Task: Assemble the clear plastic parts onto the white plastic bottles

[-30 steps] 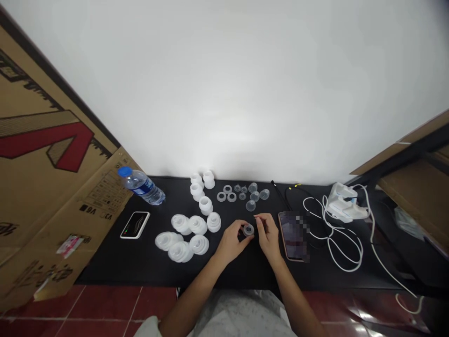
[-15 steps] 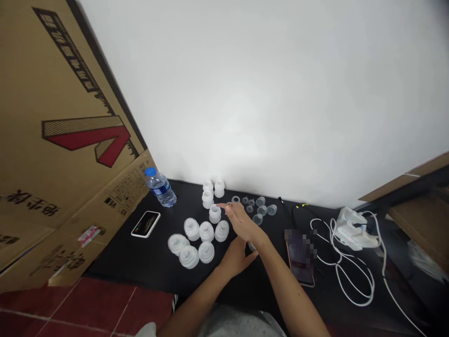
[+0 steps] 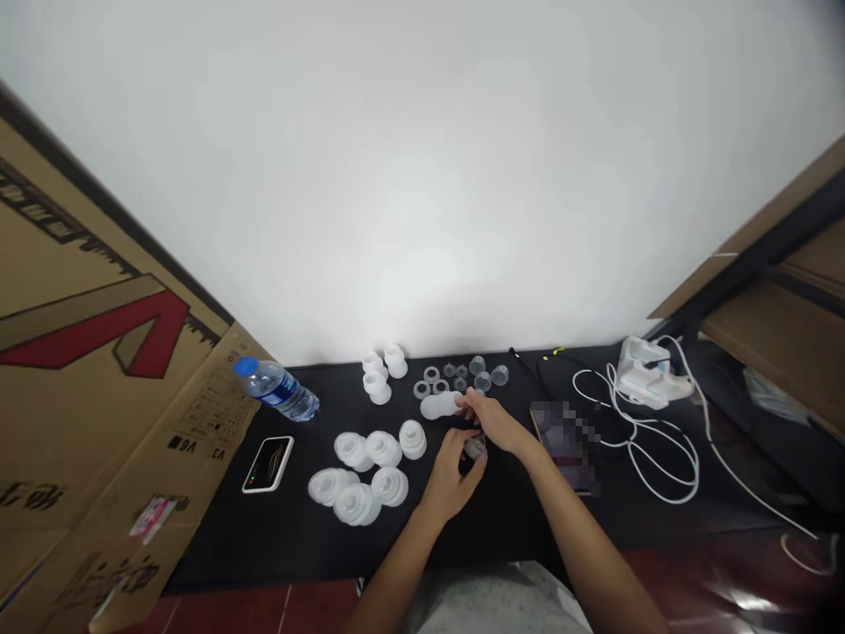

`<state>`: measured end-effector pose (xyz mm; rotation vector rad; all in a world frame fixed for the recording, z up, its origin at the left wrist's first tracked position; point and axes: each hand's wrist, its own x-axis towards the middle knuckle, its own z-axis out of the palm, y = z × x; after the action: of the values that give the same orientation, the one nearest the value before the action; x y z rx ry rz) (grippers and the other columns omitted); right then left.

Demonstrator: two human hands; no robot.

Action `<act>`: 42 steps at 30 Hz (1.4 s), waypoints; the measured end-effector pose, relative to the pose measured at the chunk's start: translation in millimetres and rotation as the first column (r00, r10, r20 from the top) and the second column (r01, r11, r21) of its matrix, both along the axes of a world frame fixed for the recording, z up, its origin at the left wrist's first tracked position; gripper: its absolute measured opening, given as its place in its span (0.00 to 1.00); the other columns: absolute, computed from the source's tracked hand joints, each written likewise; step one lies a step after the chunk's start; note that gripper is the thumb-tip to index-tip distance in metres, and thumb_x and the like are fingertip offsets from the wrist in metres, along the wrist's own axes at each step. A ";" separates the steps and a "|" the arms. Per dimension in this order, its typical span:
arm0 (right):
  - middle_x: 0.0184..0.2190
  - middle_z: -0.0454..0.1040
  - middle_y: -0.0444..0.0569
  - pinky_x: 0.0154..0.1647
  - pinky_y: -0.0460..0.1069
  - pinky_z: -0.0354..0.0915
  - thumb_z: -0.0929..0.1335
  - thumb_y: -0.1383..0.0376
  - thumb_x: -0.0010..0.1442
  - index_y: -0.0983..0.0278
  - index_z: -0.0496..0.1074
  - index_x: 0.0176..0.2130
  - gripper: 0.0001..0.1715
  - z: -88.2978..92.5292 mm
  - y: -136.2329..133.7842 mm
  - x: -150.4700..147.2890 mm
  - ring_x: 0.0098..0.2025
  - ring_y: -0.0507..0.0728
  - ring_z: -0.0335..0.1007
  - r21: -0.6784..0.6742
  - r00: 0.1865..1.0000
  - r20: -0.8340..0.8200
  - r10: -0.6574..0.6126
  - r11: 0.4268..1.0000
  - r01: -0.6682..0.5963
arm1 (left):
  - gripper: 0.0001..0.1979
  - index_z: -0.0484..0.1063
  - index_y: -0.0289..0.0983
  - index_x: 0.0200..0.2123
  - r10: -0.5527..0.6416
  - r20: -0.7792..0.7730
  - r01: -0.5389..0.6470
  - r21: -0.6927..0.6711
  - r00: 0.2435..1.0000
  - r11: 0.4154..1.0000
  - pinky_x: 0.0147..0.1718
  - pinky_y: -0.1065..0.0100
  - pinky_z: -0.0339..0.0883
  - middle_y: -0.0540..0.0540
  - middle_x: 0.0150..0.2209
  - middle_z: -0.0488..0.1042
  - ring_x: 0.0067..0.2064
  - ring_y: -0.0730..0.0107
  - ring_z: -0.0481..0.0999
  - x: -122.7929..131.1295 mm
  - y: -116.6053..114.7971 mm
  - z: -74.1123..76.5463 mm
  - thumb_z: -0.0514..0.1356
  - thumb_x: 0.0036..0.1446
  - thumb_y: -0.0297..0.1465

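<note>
Left hand (image 3: pixel 449 475) curled, pinching clear plastic part (image 3: pixel 473 447); right hand (image 3: pixel 494 421) half-open, empty, fingertips just beside white silicone piece (image 3: pixel 439 405); both left of phone (image 3: pixel 564 447).

Small clear plastic part (image 3: pixel 475 447) pinched in the left hand (image 3: pixel 449 471), right hand (image 3: pixel 494 423) just above it, fingertips beside a white silicone cup (image 3: pixel 439 405), more white cups (image 3: pixel 384 449) toward nine o'clock, clear caps (image 3: pixel 477 365) at twelve, phone (image 3: pixel 561 449) at three, all on a black table (image 3: pixel 502 524).

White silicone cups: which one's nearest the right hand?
The white silicone cup lying on its side at the fingertips of the right hand; the other cups sit further left, clear of that hand.
</note>
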<state>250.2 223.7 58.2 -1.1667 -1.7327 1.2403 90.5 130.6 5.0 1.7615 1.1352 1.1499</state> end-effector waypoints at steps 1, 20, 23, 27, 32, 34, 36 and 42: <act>0.38 0.85 0.54 0.41 0.56 0.76 0.56 0.34 0.75 0.62 0.86 0.45 0.45 -5.6 -5.2 8.7 0.38 0.61 0.79 -0.050 0.999 -0.046 -0.016 0.999 0.014 | 0.18 0.71 0.41 0.62 0.033 0.043 -0.034 0.003 0.999 0.999 0.47 0.59 0.76 0.40 0.52 0.77 0.50 0.58 0.79 -0.2 -1.5 -1.7 0.62 0.72 0.35; 0.39 0.78 0.48 0.26 0.47 0.74 0.76 0.49 0.66 0.61 0.81 0.49 0.21 -57.4 -68.7 13.8 0.30 0.55 0.74 0.025 0.973 -0.223 -0.061 0.997 0.068 | 0.23 0.75 0.45 0.66 0.209 -0.291 -0.066 0.433 0.934 0.899 0.64 0.43 0.68 0.41 0.61 0.82 0.68 0.46 0.76 -4.6 2.1 -13.3 0.63 0.70 0.29; 0.34 0.76 0.45 0.19 0.45 0.67 0.74 0.47 0.69 0.61 0.81 0.48 0.21 -56.3 -69.3 13.7 0.22 0.51 0.68 -0.055 0.965 -0.245 -0.090 0.995 0.079 | 0.23 0.75 0.46 0.66 0.218 -0.303 -0.081 0.408 0.928 0.910 0.66 0.41 0.66 0.40 0.66 0.78 0.71 0.44 0.72 -4.2 3.1 -12.6 0.65 0.70 0.30; 0.26 0.72 0.41 0.17 0.45 0.62 0.73 0.44 0.69 0.62 0.79 0.45 0.24 -67.2 -67.7 15.5 0.18 0.50 0.64 -0.130 0.937 -0.312 -0.156 0.984 0.121 | 0.26 0.72 0.45 0.66 0.267 -0.240 -0.168 0.366 0.933 0.916 0.67 0.38 0.65 0.37 0.68 0.75 0.71 0.42 0.71 -1.4 6.1 -13.1 0.68 0.67 0.33; 0.20 0.67 0.38 0.16 0.45 0.59 0.72 0.41 0.69 0.61 0.75 0.40 0.26 -71.4 -64.1 17.5 0.16 0.50 0.59 -0.191 0.895 -0.405 -0.190 0.974 0.121 | 0.24 0.72 0.42 0.62 0.339 -0.139 -0.303 0.226 0.931 0.926 0.64 0.40 0.69 0.35 0.63 0.76 0.66 0.43 0.75 2.6 9.3 -14.8 0.70 0.66 0.37; 0.20 0.68 0.38 0.17 0.45 0.60 0.72 0.41 0.69 0.61 0.75 0.42 0.27 -68.7 -62.9 17.6 0.17 0.50 0.59 -0.191 0.875 -0.437 -0.207 0.972 0.134 | 0.20 0.73 0.41 0.58 0.313 -0.088 -0.297 0.155 0.946 0.942 0.60 0.46 0.73 0.37 0.57 0.78 0.61 0.48 0.79 2.8 9.7 -13.4 0.70 0.66 0.38; 0.22 0.71 0.40 0.17 0.45 0.61 0.72 0.40 0.69 0.61 0.74 0.45 0.27 -66.7 -61.5 17.7 0.18 0.51 0.61 -0.196 0.848 -0.473 -0.239 0.967 0.164 | 0.17 0.73 0.41 0.56 0.287 -0.045 -0.282 0.097 0.957 0.955 0.57 0.51 0.75 0.38 0.54 0.78 0.57 0.51 0.80 2.0 9.3 -10.7 0.69 0.67 0.38; 0.27 0.73 0.38 0.14 0.43 0.54 0.67 0.39 0.72 0.57 0.65 0.51 0.26 -73.6 -60.0 17.4 0.16 0.49 0.58 -0.268 0.761 -0.544 -0.354 0.932 0.243 | 0.14 0.77 0.41 0.56 0.242 0.034 -0.243 0.059 0.970 0.968 0.56 0.54 0.74 0.40 0.52 0.78 0.54 0.54 0.80 -4.0 6.0 -3.5 0.65 0.71 0.38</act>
<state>267.7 163.6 -15.4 -0.9687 -0.9448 1.3867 86.5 136.7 1.5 1.6823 1.3399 1.3628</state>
